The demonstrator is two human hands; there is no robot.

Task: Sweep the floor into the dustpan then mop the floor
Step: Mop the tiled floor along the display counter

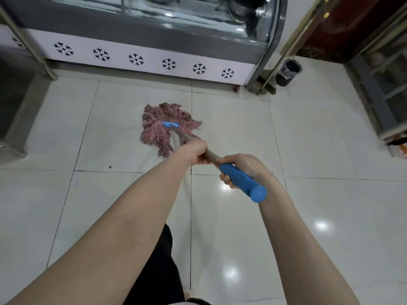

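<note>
A mop with a pinkish-red string head (pixel 164 124) lies spread on the white tiled floor (pixel 319 139), fixed by a blue clamp to a pale handle. My left hand (pixel 195 151) grips the handle's bare shaft, close above the mop head. My right hand (pixel 242 168) grips the blue end grip (pixel 244 183) nearer to me. The handle slants from the mop head at centre down to the right. A small dark speck (pixel 110 167) lies on the tile to the left.
A glass display chiller (pixel 154 60) with snowflake marks runs along the back. A dark bin (pixel 287 72) and a brass-coloured pole stand at its right end. A metal unit (pixel 19 102) is on the left, a shelf frame (pixel 383 91) on the right.
</note>
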